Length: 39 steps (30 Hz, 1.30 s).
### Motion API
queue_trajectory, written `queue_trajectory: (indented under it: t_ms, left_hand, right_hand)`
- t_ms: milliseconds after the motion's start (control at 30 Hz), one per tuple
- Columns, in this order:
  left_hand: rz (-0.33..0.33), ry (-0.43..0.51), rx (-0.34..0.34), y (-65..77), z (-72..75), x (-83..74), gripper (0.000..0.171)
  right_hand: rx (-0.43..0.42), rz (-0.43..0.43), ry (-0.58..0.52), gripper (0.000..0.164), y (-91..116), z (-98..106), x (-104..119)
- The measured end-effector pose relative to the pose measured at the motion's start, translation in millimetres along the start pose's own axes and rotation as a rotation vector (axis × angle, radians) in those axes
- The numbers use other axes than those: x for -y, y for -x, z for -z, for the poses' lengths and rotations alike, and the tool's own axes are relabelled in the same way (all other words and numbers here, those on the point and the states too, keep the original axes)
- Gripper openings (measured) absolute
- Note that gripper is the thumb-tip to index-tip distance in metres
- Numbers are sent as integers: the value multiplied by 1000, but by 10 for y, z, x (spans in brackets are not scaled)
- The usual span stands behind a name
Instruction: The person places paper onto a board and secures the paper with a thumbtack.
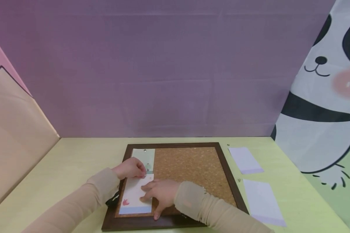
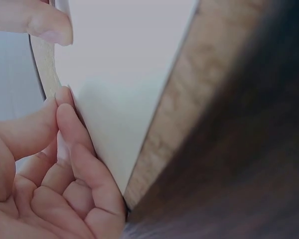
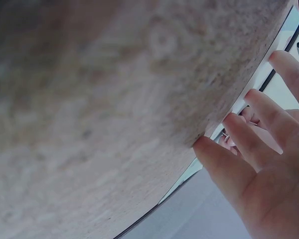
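A white card (image 1: 134,194) with a red picture and a blue lower band lies on the left side of the cork board (image 1: 189,165). My left hand (image 1: 131,168) pinches a small pushpin at the card's top edge; thumb and forefinger largely hide it. In the left wrist view its fingertips meet right beside the white card (image 2: 129,55). Spread fingers of my right hand (image 1: 163,194) press the card's right side, the thumb reaching lower onto the board. Above, a pale green card (image 1: 144,157) has a pin (image 1: 145,150) at its top.
A dark brown frame (image 1: 233,184) borders the board. To its right on the pale table (image 1: 61,168) lie two whitish cards, one farther back (image 1: 245,160) and one nearer (image 1: 263,200). Small pins sit near their top left corners. A purple backdrop stands behind.
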<state>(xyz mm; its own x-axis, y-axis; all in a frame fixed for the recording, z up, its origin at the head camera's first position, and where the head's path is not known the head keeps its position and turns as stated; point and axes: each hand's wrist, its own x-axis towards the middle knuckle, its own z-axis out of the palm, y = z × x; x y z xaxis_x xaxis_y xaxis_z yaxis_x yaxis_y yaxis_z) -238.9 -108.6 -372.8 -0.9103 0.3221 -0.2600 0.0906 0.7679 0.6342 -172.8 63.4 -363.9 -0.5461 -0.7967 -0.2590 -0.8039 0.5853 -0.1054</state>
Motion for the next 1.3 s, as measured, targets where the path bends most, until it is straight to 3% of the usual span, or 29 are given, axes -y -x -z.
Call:
queue_trajectory:
  t_ms: [467,733,1000,1300]
  left_hand:
    - [-22,-45,11,25,21,-6,4]
    - [7,-69,33,-10,44,-18,5]
    - [26,-162,32,-67,38,-33,6]
    - [57,-164,43,-36,37,-100,5]
  right_hand:
    - [1,-4,7,68,2,2,8]
    - [7,-8,-3,68,14,23,10]
    - [13,-15,-7,67,18,38,5]
    - [7,-7,-9,68,-1,9,0]
